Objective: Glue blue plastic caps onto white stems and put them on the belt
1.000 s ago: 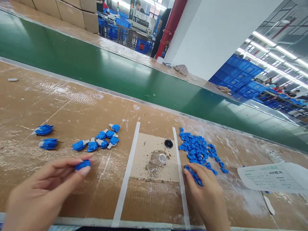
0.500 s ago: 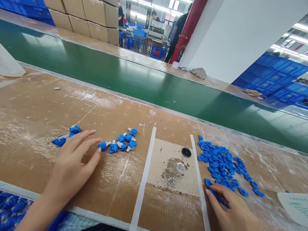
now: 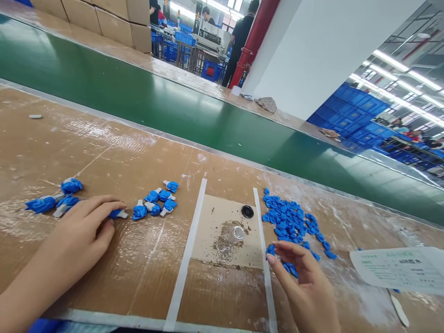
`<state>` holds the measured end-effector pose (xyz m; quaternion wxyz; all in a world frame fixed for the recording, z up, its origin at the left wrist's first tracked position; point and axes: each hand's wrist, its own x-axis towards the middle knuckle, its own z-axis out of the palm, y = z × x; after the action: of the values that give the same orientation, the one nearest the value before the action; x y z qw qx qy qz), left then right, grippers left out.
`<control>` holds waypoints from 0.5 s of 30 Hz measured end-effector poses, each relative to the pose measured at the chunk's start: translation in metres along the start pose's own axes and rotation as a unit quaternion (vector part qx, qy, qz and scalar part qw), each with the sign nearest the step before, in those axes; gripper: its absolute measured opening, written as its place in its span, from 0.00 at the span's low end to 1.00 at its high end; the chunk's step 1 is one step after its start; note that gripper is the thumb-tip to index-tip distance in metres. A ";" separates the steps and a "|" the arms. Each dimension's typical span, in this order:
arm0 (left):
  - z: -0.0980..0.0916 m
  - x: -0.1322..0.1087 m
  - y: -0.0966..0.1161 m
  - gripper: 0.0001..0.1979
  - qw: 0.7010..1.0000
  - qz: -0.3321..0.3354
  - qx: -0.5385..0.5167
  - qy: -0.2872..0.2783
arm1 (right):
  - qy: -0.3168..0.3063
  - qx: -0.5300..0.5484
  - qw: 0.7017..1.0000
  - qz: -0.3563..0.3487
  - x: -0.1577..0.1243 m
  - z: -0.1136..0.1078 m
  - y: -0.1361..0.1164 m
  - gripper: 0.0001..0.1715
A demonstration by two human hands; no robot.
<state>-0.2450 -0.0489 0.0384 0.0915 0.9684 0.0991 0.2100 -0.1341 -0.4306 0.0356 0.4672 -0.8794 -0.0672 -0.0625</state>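
Note:
My left hand lies on the taped cardboard worktop, its fingers closed round a blue piece with a white tip. Several more blue-and-white pieces sit just to its right, and three others to its left. My right hand hovers at the near edge of a heap of small blue parts. Its fingers are curled, with a few small blue parts pinched between thumb and fingers.
Two white strips frame a pale patch holding a black round cap and a clear round disc. A printed paper and a white stick lie at the right. Behind runs a green conveyor belt, with cardboard boxes, blue crates and people beyond.
My left hand slid back and closed on a blue-and-white piece. My right hand rose off the table with its fingers curled on small blue parts. The view shifted slightly.

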 end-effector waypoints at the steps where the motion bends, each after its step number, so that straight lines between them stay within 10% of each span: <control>1: 0.000 -0.002 0.001 0.15 1.000 -0.011 -0.004 0.021 | 0.000 0.052 0.998 0.028 -0.002 -0.002 0.004 0.21; 5: 0.005 -0.018 0.032 0.08 0.989 -0.041 -0.056 0.134 | -0.031 0.264 0.960 0.085 -0.017 -0.003 0.010 0.16; 11: 0.014 -0.030 0.145 0.12 0.929 0.240 -0.273 0.073 | -0.051 0.422 0.893 0.151 -0.052 0.027 -0.031 0.17; 15: 0.012 -0.017 0.173 0.09 0.899 0.255 -0.351 0.064 | -0.080 0.466 0.863 0.176 -0.063 0.039 -0.050 0.17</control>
<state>-0.2282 -0.2211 0.0586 0.3621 0.8501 -0.2257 0.3088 -0.2029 -0.3742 0.0437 0.8188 -0.5584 0.0308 0.1297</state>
